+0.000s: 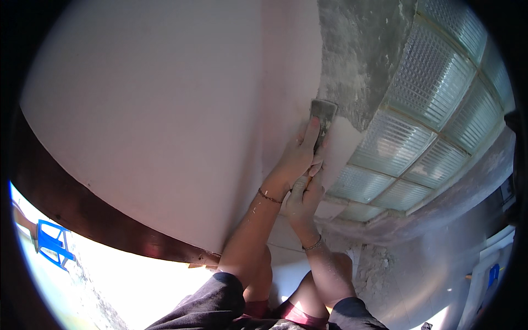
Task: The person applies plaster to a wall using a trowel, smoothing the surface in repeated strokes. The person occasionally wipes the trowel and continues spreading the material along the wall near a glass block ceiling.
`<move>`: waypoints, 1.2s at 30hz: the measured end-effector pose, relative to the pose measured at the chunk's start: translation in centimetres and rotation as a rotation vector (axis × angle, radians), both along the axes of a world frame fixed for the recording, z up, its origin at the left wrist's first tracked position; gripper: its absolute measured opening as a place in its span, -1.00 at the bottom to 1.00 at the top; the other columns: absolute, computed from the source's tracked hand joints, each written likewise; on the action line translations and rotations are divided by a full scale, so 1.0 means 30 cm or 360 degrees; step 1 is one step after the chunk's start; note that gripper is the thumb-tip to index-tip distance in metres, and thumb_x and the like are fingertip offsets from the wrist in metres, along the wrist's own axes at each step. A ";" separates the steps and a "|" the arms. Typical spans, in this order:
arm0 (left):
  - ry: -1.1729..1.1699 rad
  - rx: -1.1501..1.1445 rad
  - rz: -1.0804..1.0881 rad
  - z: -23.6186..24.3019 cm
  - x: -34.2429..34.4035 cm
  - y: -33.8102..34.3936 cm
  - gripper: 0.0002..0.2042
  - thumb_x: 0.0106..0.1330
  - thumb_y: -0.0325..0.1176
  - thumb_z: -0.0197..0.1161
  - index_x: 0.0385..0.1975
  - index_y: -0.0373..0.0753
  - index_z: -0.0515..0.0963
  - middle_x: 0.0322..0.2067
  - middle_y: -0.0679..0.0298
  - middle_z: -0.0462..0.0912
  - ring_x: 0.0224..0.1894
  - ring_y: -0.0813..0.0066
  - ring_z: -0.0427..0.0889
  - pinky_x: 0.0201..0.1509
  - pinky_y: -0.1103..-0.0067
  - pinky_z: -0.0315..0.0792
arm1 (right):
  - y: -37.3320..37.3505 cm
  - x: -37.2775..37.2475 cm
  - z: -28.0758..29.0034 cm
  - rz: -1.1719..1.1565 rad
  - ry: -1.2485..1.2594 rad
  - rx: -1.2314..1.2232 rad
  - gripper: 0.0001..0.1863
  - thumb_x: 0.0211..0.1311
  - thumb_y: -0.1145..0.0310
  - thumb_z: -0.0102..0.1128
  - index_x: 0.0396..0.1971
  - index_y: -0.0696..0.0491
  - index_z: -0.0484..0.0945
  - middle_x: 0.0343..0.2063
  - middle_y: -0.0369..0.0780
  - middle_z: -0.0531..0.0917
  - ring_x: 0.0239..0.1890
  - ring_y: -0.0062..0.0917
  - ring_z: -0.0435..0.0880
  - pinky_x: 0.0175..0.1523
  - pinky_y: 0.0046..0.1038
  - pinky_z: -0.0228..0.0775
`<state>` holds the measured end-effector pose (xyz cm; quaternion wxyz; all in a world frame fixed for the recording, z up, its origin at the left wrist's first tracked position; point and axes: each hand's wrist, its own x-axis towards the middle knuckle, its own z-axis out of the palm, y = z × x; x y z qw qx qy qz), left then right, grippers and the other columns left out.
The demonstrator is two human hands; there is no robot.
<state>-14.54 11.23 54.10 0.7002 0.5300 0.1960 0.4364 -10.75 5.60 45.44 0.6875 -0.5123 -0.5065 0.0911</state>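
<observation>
Both of my hands are on a putty knife, its grey, plaster-smeared blade (325, 106) lying against the wall strip beside the glass blocks. My left hand (297, 157) is closed round the upper part of the tool, the thumb stretched along the blade. Just below it, my right hand (305, 201) is wrapped round the handle, most of which the fingers hide. The blade's edge sits where smooth pale plaster (291, 71) meets bare grey cement (357, 60). A pale coated patch (344, 137) lies right of the blade. White specks dot my left forearm.
To the right is a window of ribbed glass blocks (423, 71), with a ledge along its lower edge. A large white wall (148, 99) fills the left, bordered below by a dark red-brown edge (99, 214). A blue plastic chair (53, 242) stands far lower left. Rubble (377, 269) lies lower right.
</observation>
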 end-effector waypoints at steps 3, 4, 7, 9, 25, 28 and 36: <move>0.0192 -0.0176 0.0080 -0.017 -0.007 0.001 -0.47 0.44 0.24 -0.13 -0.41 -0.16 0.37 -0.81 0.47 0.14 -0.82 0.61 0.16 -0.48 0.56 0.43 | -0.005 -0.011 -0.021 -0.0048 -0.0159 0.0236 -0.83 0.38 0.46 -0.10 -0.15 0.25 0.35 -0.66 -0.11 0.53 -0.69 -0.35 0.59 -0.55 -0.36 0.35; 0.0178 -0.0129 0.0073 -0.021 -0.010 0.003 -0.47 0.44 0.25 -0.13 -0.41 -0.16 0.37 -0.81 0.47 0.14 -0.82 0.61 0.15 -0.48 0.56 0.43 | -0.007 -0.014 -0.027 -0.0059 -0.0089 0.0081 -0.83 0.39 0.46 -0.09 -0.15 0.25 0.35 -0.66 -0.11 0.53 -0.68 -0.34 0.59 -0.55 -0.36 0.35; 0.0149 -0.0074 0.0008 -0.031 -0.014 0.006 -0.46 0.43 0.27 -0.13 -0.42 -0.16 0.37 -0.82 0.47 0.13 -0.83 0.61 0.14 -0.48 0.57 0.43 | -0.012 -0.020 -0.038 0.0009 -0.0017 -0.0005 -0.83 0.39 0.46 -0.09 -0.14 0.24 0.35 -0.65 -0.10 0.55 -0.67 -0.31 0.60 -0.55 -0.37 0.35; 0.0099 -0.0105 -0.0074 -0.034 -0.012 0.003 -0.46 0.42 0.27 -0.12 -0.42 -0.16 0.37 -0.82 0.47 0.12 -0.83 0.62 0.13 -0.48 0.58 0.43 | -0.017 -0.023 -0.041 0.0012 0.0114 0.0027 -0.83 0.40 0.45 -0.09 -0.14 0.24 0.36 -0.65 -0.10 0.55 -0.66 -0.29 0.61 -0.54 -0.37 0.36; 0.0167 -0.0165 0.0020 -0.026 -0.008 0.003 -0.51 0.47 0.18 -0.14 -0.43 -0.16 0.35 -0.75 0.49 0.18 -0.79 0.68 0.14 -0.62 0.60 0.27 | -0.019 -0.016 -0.014 0.0009 -0.0041 0.0015 -0.85 0.42 0.44 -0.11 -0.17 0.21 0.36 -0.65 -0.14 0.56 -0.69 -0.34 0.59 -0.54 -0.39 0.36; 0.0206 -0.0113 0.0033 -0.017 -0.010 0.002 -0.45 0.42 0.28 -0.13 -0.43 -0.16 0.36 -0.81 0.47 0.14 -0.82 0.63 0.16 -0.45 0.52 0.46 | -0.017 -0.022 -0.006 0.0003 -0.0009 0.0078 -0.85 0.42 0.44 -0.11 -0.17 0.21 0.36 -0.67 -0.14 0.54 -0.70 -0.34 0.58 -0.55 -0.39 0.34; 0.0075 -0.0030 0.0036 0.022 -0.006 0.001 -0.56 0.51 0.10 -0.11 -0.39 -0.19 0.35 -0.68 0.43 0.28 -0.76 0.71 0.15 -0.74 0.66 0.13 | -0.012 -0.017 0.034 0.0074 0.0073 -0.0009 -0.84 0.43 0.43 -0.12 -0.20 0.23 0.37 -0.67 -0.10 0.52 -0.65 -0.32 0.59 -0.54 -0.37 0.33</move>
